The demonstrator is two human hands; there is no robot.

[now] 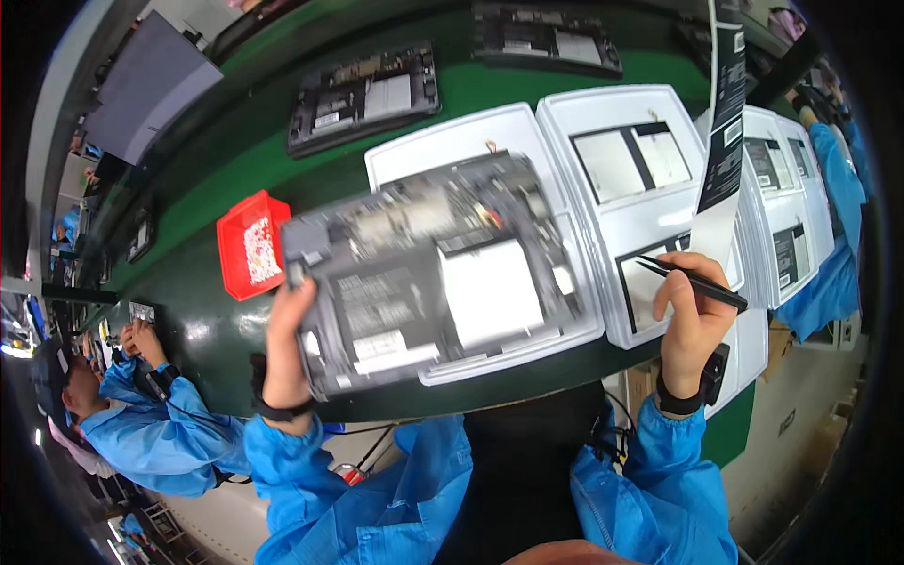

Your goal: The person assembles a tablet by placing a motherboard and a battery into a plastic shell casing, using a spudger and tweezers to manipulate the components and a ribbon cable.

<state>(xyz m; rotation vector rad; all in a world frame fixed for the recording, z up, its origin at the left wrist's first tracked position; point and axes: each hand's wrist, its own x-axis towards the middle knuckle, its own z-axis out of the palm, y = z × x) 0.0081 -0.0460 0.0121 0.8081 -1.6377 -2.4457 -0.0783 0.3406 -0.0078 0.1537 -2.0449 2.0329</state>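
Near the front edge of the green table, opened laptop, right part overlapping a white tray; can't tell if it's lifted. Left hand grips its left edge, thumb on top, fingers hidden. Right hand pinches black tweezers, prongs slightly apart, by a second white tray. Red bin just beside laptop's far left corner, tight there; bare tabletop left of left hand, more room behind bin.

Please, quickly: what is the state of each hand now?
Left hand: closed on the left edge of a laptop base.
Right hand: closed, holding black tweezers.
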